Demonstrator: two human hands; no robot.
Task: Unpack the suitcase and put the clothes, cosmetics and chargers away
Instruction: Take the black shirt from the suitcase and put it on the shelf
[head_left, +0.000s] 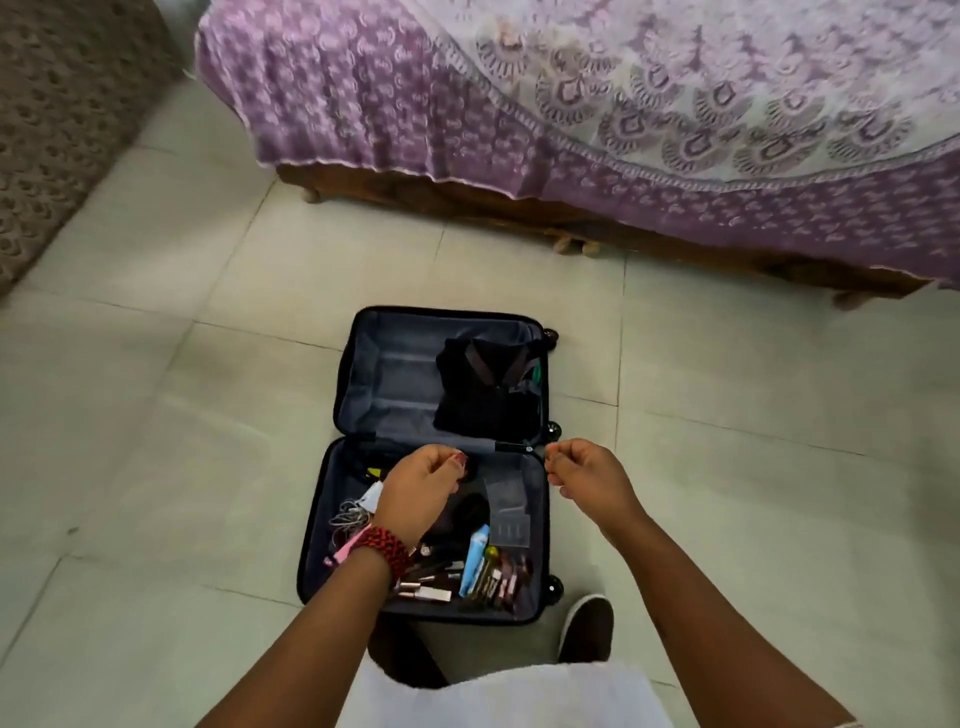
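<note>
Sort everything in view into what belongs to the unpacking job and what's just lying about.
Job:
suitcase, lying open on the floor
dark folded clothes in its far half
cosmetics in its near half
cables to their left

Lying about:
bed with purple cover
brown patterned fabric at far left

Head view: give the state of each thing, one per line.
suitcase: open, flat on the floor.
dark garment: folded, in far half.
cosmetics: loose in near half.
cables: tangled, near half.
left hand: fingers curled, grip unclear.
right hand: fingers curled, grip unclear.
</note>
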